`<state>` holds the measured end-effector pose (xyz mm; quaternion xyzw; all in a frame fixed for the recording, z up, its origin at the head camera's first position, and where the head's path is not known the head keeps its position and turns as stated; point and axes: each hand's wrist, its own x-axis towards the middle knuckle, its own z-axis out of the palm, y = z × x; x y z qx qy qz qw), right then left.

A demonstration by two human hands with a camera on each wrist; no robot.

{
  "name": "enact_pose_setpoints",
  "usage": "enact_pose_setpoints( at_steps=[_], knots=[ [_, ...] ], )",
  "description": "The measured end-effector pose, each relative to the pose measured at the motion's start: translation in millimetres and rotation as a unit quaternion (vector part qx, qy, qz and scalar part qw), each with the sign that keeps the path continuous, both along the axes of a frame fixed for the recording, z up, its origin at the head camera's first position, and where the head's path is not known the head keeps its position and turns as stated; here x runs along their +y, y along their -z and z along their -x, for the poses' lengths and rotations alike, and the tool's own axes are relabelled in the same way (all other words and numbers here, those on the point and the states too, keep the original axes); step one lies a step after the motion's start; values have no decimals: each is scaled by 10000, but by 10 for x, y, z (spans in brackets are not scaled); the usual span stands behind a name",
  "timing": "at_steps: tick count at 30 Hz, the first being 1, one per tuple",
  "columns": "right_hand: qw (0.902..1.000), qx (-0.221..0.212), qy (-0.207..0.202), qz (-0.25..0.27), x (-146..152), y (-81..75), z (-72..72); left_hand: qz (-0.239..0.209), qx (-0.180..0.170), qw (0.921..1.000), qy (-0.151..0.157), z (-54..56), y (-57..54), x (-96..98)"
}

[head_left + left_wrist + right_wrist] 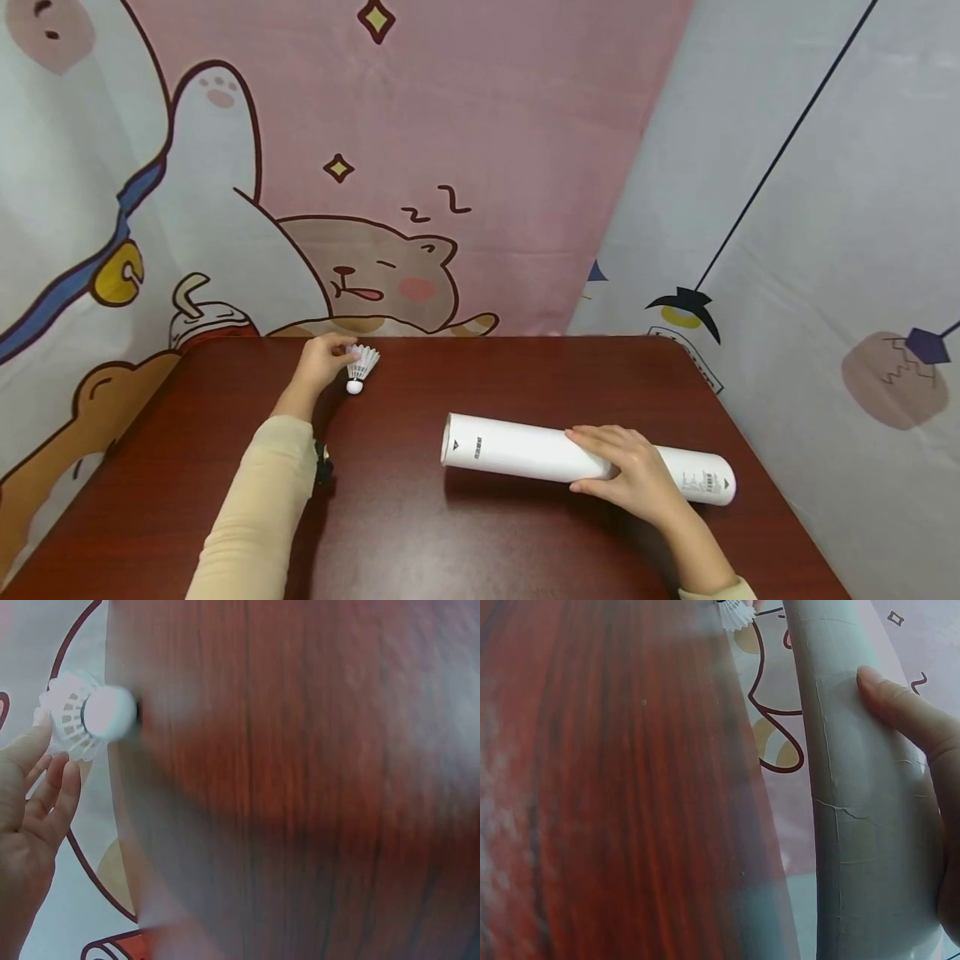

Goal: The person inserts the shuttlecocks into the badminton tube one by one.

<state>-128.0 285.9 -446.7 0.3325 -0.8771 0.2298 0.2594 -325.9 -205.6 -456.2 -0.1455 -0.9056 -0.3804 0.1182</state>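
Observation:
A white shuttlecock [363,363] is at the far left part of the table, its round cork end pointing down toward the wearer. My left hand [326,362] pinches the feathered skirt between thumb and fingers, as the left wrist view also shows at the shuttlecock [109,712]. To the right, a long white shuttlecock tube [517,450] lies sideways, its left end facing the middle of the table. My right hand [633,471] grips the tube around its middle, with the thumb along the near side. In the right wrist view the tube [855,810] shows creased seams.
The dark red-brown wooden table [390,517] spans the lower view. Behind its far edge hangs a pink and white cloth [510,167] printed with cartoon animals. A dark band [323,464] sits at the left wrist.

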Motion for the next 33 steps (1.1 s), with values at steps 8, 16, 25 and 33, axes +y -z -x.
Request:
enact_pose_setpoints(
  at_steps=[8,16,25,33],
  knots=[
    [10000,-43,10,-43,-5,-4,-8,-87,-24,9999,115,-46,-32,-47],
    [10000,-6,24,-54,-5,-8,-5,-60,-187,9993,327,-176,-165,-8],
    [10000,-8,62,-36,-10,-16,-14,-244,186,9992,248,-399,-255,109],
    [10000,-8,13,-11,-15,0,-10,-1002,706,9924,-39,-673,-332,213]
  ],
)
